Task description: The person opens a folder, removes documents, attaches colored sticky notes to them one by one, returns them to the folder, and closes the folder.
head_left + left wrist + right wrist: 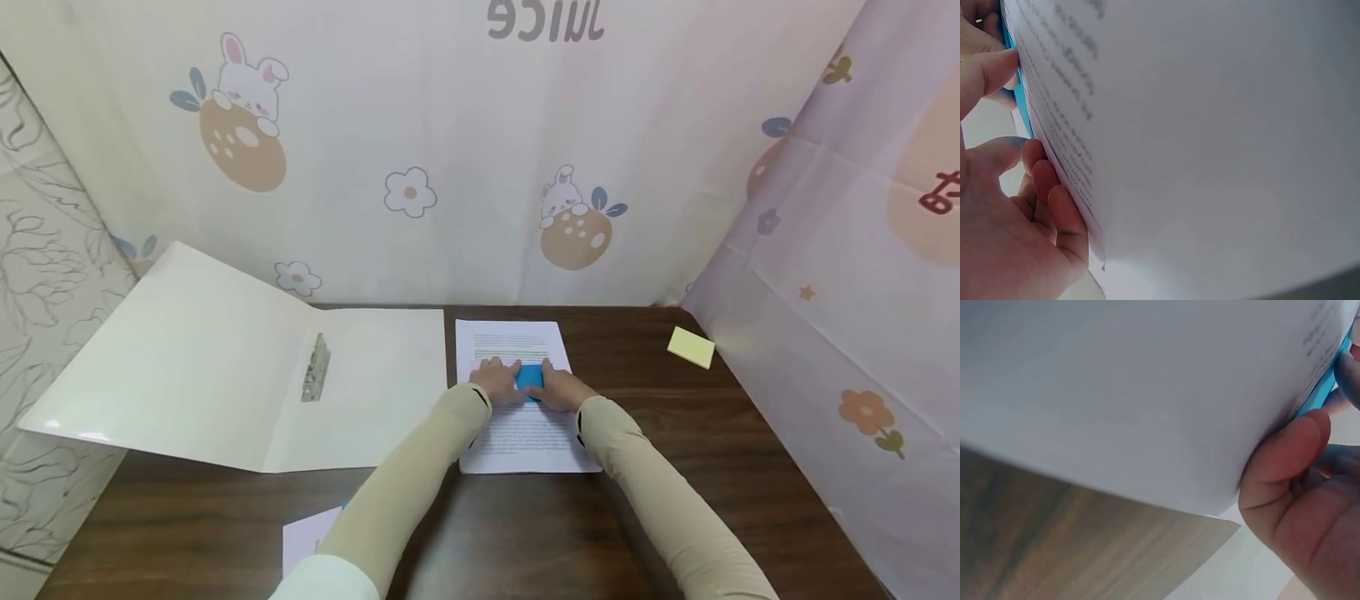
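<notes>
A stack of printed paper lies on the dark wooden table, with a blue square note on its middle. My left hand rests on the sheet at the note's left side, its thumb touching the note. From the right, my right hand touches the note's other edge with thumb and fingers. In the left wrist view the blue note shows edge-on between both hands. The right wrist view has the right hand with fingers bent against the paper, beside the blue note.
An open white binder with a metal clip stands at the left, its cover raised. A yellow sticky pad lies at the right by the curtain. A small white paper is partly under the left sleeve at the front.
</notes>
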Motion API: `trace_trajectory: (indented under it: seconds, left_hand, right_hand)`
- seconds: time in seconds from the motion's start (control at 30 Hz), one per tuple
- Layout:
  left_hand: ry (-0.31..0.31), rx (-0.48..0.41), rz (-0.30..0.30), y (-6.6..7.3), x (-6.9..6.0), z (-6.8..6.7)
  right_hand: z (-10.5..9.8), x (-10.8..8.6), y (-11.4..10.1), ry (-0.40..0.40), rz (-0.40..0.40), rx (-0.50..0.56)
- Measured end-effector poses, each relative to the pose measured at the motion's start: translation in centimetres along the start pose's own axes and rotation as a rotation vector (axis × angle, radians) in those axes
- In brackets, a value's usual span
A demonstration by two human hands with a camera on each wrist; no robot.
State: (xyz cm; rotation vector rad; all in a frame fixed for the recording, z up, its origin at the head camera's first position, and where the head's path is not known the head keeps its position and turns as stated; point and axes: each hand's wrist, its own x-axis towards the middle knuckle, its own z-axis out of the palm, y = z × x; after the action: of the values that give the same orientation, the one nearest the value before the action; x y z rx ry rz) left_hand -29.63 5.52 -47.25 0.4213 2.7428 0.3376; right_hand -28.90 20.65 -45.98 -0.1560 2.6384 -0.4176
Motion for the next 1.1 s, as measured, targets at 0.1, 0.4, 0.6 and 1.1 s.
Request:
trace_trajectory:
  seconds: [0.1,0.4,0.6,1.1]
  left_hand:
    - [-0.007,-0.002,0.004,0.0,-0.4,0.1]
    - [-0.017,-0.048,-0.001,0.1,-0.2,0.0]
    - [-0.058,-0.083,0.043,-0.2,-0.3,0.0]
    - [0.075,-0.212,0.163,-2.4,-4.0,-2.8]
  right_hand:
    - [0.3,-0.1,0.0,-0.006,0.004,0.004]
    - [0.0,-0.3,0.0,0.004,-0.010,-0.006]
    - [-0.1,-0.3,0.6,-0.019,-0.008,0.055]
    - [-2.0,-1.7,1.9,0.101,-0.091,0.137]
